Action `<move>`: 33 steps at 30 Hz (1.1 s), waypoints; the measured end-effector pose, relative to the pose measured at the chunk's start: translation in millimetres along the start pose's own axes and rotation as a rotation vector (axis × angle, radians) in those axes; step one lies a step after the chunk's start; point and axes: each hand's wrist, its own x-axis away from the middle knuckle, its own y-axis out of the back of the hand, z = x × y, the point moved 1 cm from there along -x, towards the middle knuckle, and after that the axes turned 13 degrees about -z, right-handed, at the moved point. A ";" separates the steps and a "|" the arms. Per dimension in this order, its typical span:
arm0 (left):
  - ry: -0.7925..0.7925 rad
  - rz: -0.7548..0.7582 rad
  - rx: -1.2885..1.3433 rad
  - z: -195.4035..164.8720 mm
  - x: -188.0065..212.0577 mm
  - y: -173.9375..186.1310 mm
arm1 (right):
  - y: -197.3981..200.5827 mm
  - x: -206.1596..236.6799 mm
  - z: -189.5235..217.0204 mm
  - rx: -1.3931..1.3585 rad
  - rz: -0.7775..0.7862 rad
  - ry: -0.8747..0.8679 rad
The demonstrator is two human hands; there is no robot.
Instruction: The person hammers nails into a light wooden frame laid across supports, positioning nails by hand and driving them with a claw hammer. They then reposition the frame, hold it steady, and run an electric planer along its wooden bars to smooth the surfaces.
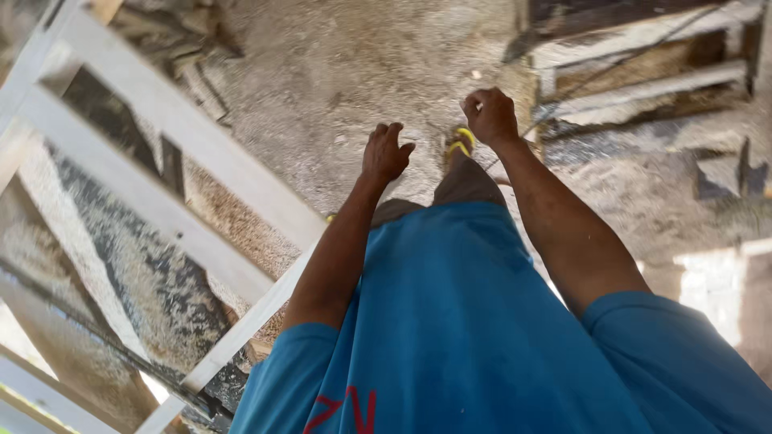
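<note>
Left hand hangs loose, grip wide and empty, above the dusty floor. Right hand curls shut just beside a thin cord; whether it holds it, I cannot tell. White wooden frame lies left of both.

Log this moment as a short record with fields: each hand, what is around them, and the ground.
left hand: held out in front, fingers loosely curled, holding nothing
right hand: raised, closed in a fist; contents cannot be told
clothing: blue shirt, yellow-strapped sandal on the forward foot
left of the person: white wooden frame of slanted bars
upper right: wooden frame pieces lying flat
ground: sawdust-covered floor
</note>
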 end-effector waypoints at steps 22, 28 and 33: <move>-0.443 0.544 0.049 -375.3 -252.8 -181.8 | 279.1 -188.0 -305.7 0.354 -0.603 -0.872; -0.546 0.508 0.087 -380.1 -281.4 -191.2 | 296.9 -221.6 -342.7 -0.257 -0.692 -1.056; -0.512 0.372 0.135 -371.6 -266.3 -186.0 | 293.9 -217.2 -340.2 -0.319 -0.660 -1.064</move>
